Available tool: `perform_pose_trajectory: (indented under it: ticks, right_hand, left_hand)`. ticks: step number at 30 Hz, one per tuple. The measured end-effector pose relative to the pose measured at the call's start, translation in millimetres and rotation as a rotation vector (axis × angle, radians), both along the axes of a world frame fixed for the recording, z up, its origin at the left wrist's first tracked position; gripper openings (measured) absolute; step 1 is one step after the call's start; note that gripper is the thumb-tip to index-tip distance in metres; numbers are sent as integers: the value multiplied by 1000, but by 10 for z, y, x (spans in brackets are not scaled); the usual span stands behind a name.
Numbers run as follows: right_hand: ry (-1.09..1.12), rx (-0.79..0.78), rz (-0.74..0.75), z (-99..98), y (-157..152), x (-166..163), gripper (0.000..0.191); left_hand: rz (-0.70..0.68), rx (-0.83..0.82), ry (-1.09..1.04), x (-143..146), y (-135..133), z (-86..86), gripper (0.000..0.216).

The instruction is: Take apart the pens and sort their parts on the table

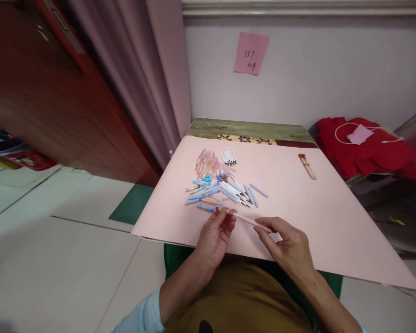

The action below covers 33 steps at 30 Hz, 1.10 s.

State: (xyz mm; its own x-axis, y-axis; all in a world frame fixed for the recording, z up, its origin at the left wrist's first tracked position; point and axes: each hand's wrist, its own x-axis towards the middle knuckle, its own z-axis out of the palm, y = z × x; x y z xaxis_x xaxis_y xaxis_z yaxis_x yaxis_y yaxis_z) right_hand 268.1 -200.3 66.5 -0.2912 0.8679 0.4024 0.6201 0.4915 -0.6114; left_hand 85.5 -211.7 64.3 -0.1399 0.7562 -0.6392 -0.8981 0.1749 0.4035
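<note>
A thin peach-coloured pen [247, 219] is held between both hands over the near edge of a pink sheet [315, 217]. My left hand [215, 233] pinches its upper left end, where a brown cap or tip sits. My right hand [287, 243] grips its lower right end with the fingertips. Just beyond the hands lies a pile of pen parts [222, 182]: blue and peach barrels, caps and several white refills with dark tips.
Two assembled peach pens [307, 166] lie apart at the far right of the sheet. The sheet covers a small table against a wall with a pink note [251, 53]. Red cloth [370, 145] sits to the right, a curtain and wooden door to the left.
</note>
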Motion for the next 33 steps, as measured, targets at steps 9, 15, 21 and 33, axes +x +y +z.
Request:
perform_pose_trajectory:
  ticks: [9, 15, 21, 33]
  right_hand:
    - [92, 102, -22, 61, -61, -99, 8]
    - [143, 155, 15, 48, -107, -125, 5]
    - [127, 157, 27, -1, -114, -112, 5]
    - [-42, 37, -56, -7, -142, -64, 35]
  left_hand:
    - [-88, 35, 22, 43, -84, -16, 4]
    - [-116, 33, 24, 26, -87, -3, 3]
    - [-139, 30, -11, 44, -70, -1, 6]
    - [-158, 73, 29, 88, -79, -26, 15]
